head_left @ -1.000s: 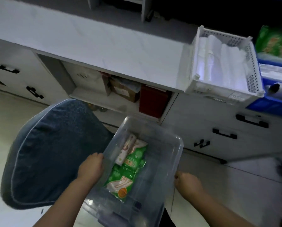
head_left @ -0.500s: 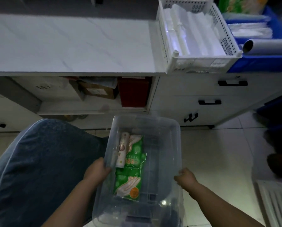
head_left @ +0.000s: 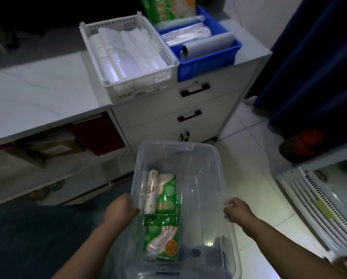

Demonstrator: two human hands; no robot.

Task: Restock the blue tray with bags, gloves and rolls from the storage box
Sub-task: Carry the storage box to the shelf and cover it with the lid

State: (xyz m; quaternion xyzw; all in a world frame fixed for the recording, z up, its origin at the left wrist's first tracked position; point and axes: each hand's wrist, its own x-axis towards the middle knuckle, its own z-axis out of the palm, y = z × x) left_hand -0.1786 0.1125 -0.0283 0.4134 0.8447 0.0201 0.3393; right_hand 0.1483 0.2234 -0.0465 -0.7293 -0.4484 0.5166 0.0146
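Box (head_left: pixel 201 198) between left grip (head_left: pixel 121 210), right grip (head_left: pixel 238 211)

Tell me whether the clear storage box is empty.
Nearly empty: the storage box holds only one roll and green glove packs along its left side.

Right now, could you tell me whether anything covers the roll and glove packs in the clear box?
Nothing visible does. The clear box has no lid on, and the roll and glove packs lie uncovered inside it. The left hand and right hand grip its side rims.
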